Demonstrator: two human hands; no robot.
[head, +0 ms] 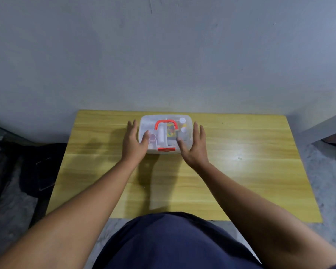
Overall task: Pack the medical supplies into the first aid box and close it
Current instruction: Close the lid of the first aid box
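Note:
The clear plastic first aid box (184,118) stands at the far middle of the wooden table (241,171) with its lid down. A red handle (166,123) lies flat on the lid and a red latch (166,149) sits at the near edge. Through the lid I see a white roll, a small pink jar, a colourful packet and small white bottles. My left hand (134,142) is flat at the box's left side, thumb on the lid. My right hand (195,145) is flat at the right side, thumb touching the near right corner. Both hands have spread fingers and grip nothing.
The grey wall rises right behind the table's far edge. Dark cloth (41,167) lies on the floor to the left of the table. A grey surface edge (326,125) shows at the far right. My dark blue clothing (175,243) fills the bottom centre.

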